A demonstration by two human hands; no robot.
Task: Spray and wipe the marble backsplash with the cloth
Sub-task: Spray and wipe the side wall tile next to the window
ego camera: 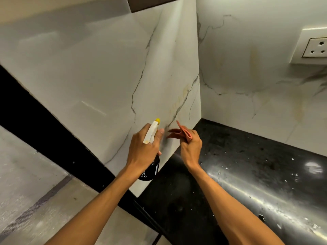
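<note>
Two bare arms reach up from the bottom of the frame to the middle, where both hands sit close together. On the left, the left hand [144,147] wraps its fingers round the neck of a spray bottle [151,132], which has a white top, a yellow tip and a black body. The tip points up at the marble backsplash [99,73], the big white wall with thin grey lines that fills the upper left and upper right of the frame. Just beside it, the right hand [191,147] pinches a folded pink cloth [179,132] in curled fingers. The cloth is near the marble at the middle of the frame, but I cannot tell if it touches.

Yellow-brown marks [179,101] show on the marble just above the hands, and more show on the wall at the upper right (near the white socket [316,47]). I see no wet drops or wiped streaks on the wall, so the job looks like it is near its start. Spraying the marks looks like the step right now, and the wiping is left to do. The black tabletop [247,165] at the lower right has white specks on it.
</note>
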